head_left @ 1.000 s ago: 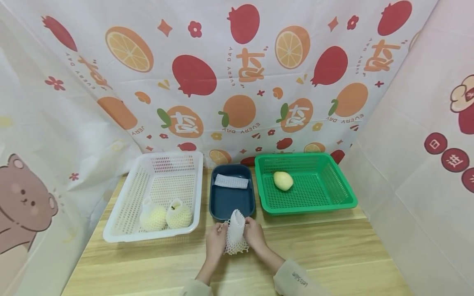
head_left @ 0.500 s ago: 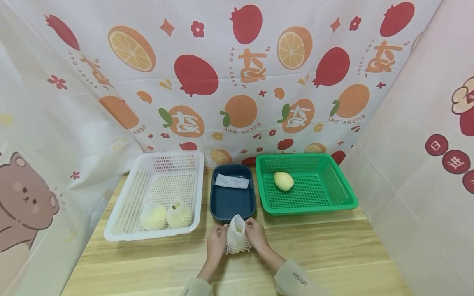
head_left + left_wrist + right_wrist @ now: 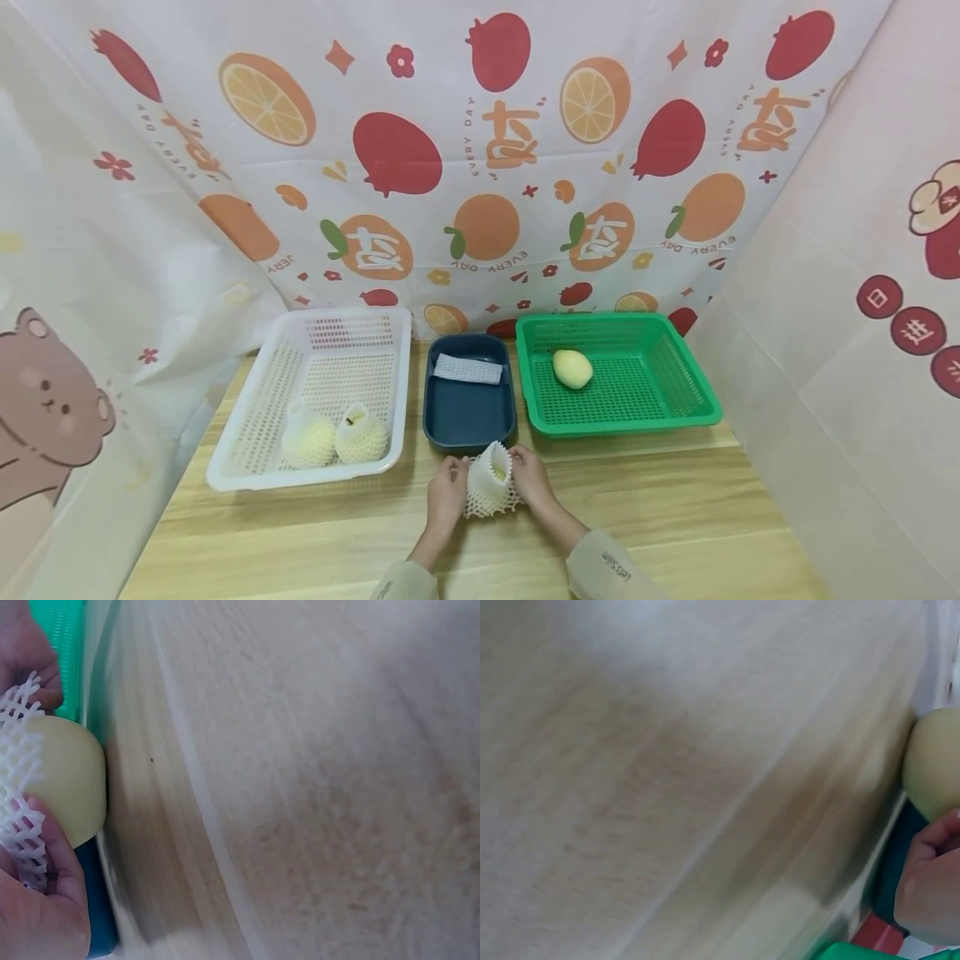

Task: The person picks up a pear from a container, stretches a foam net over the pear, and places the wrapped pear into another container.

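A white foam net sleeve (image 3: 486,493) stands on the table around a pale yellow pear (image 3: 82,776). My left hand (image 3: 446,502) pinches the sleeve's left edge. On the opposite side, my right hand (image 3: 534,483) grips the net between thumb and fingers. A little of the fruit shows through the sleeve's open top in the head view. Low down, the left wrist view shows the pear's smooth bottom bare below the mesh. In the right wrist view, my right hand (image 3: 930,889) is against the fruit, partly cut off by the frame.
Behind the hands, a dark blue tray (image 3: 468,421) holds a flat foam net sleeve (image 3: 468,369). To the left, a white basket (image 3: 251,408) contains two sleeved pears (image 3: 363,437). A green basket (image 3: 637,421) on the right holds one bare pear (image 3: 573,369).
Both hands and the sleeve have shifted slightly right and towards the person. The sleeve's top has opened wider and now shows some of the fruit inside.
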Action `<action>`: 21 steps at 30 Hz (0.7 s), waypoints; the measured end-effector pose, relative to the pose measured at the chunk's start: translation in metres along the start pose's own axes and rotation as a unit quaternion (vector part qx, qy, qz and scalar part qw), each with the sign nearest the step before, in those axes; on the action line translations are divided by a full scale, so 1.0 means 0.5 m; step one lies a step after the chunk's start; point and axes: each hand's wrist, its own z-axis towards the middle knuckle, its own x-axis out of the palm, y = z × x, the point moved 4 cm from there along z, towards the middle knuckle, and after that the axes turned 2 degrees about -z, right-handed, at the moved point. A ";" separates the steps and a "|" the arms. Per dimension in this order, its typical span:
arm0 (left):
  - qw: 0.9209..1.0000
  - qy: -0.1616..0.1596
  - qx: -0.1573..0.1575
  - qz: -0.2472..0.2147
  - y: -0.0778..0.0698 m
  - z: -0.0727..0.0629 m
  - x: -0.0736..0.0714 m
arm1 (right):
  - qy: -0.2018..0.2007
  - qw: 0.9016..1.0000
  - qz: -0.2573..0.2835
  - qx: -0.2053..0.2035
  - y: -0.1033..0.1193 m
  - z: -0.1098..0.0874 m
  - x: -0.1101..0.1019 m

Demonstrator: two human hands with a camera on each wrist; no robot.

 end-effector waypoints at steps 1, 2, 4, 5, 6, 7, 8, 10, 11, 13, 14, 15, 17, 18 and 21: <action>1.000 0.000 0.001 0.003 0.001 0.001 0.001 | 0.001 1.000 0.008 0.001 -0.004 0.001 0.000; 1.000 0.000 0.002 0.007 0.001 0.002 0.002 | 0.003 1.000 0.018 0.001 -0.008 0.001 0.000; 1.000 0.003 0.003 0.011 0.003 0.004 0.003 | 0.003 0.999 0.037 -0.005 -0.013 0.000 0.000; 1.000 0.004 0.005 0.013 0.004 0.004 0.003 | -0.001 0.998 0.050 -0.023 -0.015 0.001 0.001; 1.000 0.004 0.009 0.017 0.005 0.005 0.002 | 0.000 0.998 0.060 -0.028 -0.015 0.000 0.000; 1.000 0.005 0.012 0.022 0.005 0.005 0.002 | 0.003 0.997 0.068 -0.024 -0.017 0.000 0.001; 0.999 0.006 0.015 0.028 0.007 0.006 0.001 | 0.007 0.997 0.074 -0.021 -0.019 0.000 0.003; 0.999 0.008 0.024 0.040 0.011 0.006 0.001 | 0.017 0.997 0.081 -0.008 -0.022 0.000 0.005; 0.999 0.007 0.028 0.046 0.013 0.006 0.001 | 0.022 0.996 0.084 0.004 -0.024 0.001 0.007; 0.998 0.007 0.033 0.057 0.016 0.006 0.001 | 0.037 0.994 0.088 0.045 -0.030 0.000 0.011; 0.997 0.005 0.036 0.061 0.017 0.006 0.001 | 0.041 0.994 0.091 0.049 -0.032 -0.001 0.012; 0.997 0.004 0.039 0.065 0.018 0.006 0.001 | 0.042 0.993 0.093 0.053 -0.034 -0.001 0.012; 0.997 0.002 0.041 0.071 0.018 0.007 0.001 | 0.042 0.993 0.097 0.052 -0.038 -0.001 0.014; 0.996 0.000 0.042 0.074 0.019 0.007 0.001 | 0.041 0.993 0.098 0.049 -0.039 0.000 0.015; 0.995 -0.003 0.044 0.088 0.021 0.008 0.000 | 0.037 0.994 0.092 0.037 -0.043 0.002 0.017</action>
